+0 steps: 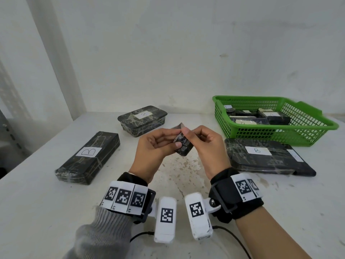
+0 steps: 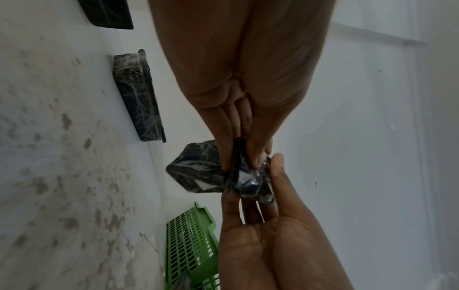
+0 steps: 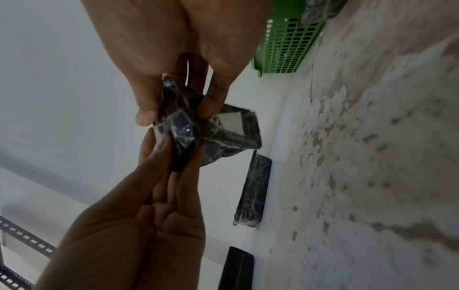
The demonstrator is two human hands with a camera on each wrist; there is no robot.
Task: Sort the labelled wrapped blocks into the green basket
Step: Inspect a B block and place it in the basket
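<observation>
Head view: small block (image 1: 183, 144), dark, glossy with crinkled clear wrap, held above the table (image 1: 46, 193), pinched by left hand (image 1: 155, 146) and right hand (image 1: 206, 144) fingertips. Green basket (image 1: 308, 135), far right, holds several wrapped labelled blocks (image 1: 268, 115)

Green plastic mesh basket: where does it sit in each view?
Head: green plastic mesh basket right of centre, at the table's back.
Left wrist: lower centre, left of the right hand.
Right wrist: top right.
Shared landmark: the small dark wrapped block pinched by both hands.
</observation>
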